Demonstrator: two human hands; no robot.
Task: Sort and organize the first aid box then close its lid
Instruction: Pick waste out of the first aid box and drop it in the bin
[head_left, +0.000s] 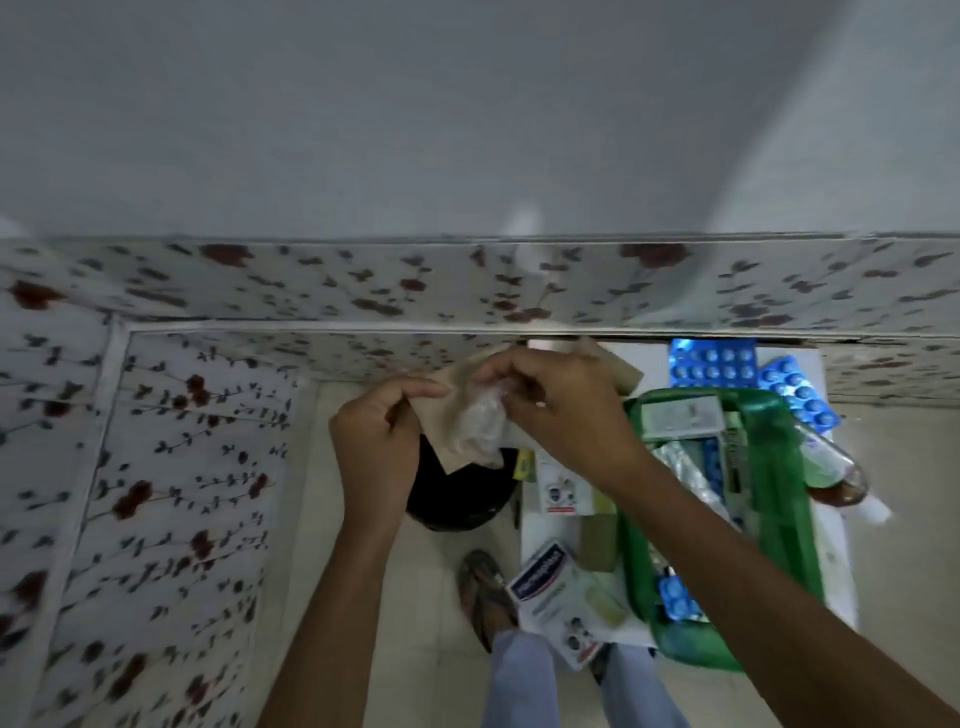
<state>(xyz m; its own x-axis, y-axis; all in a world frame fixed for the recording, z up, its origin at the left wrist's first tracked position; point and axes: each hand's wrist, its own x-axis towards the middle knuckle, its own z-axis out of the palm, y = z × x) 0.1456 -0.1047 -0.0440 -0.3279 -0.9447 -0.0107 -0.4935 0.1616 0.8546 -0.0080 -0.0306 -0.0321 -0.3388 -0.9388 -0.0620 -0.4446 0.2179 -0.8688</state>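
Observation:
My left hand (376, 441) pinches a brown paper envelope (441, 415) held in the air over a black bin. My right hand (558, 410) grips a small clear plastic packet (480, 423) lying against the envelope's front. The green first aid box (779, 519) stands open on a white table at the right, with foil strips and small boxes inside it. Blue blister strips (711, 364) lie on the table behind the box. A white plaster packet (563, 597) lies left of the box near the table's front edge.
The black bin (457, 499) sits on the tiled floor below my hands. A bed with a flowered sheet (171, 493) fills the left side. A clear bottle (831, 462) lies right of the box. My foot in a sandal (485, 587) is beside the table.

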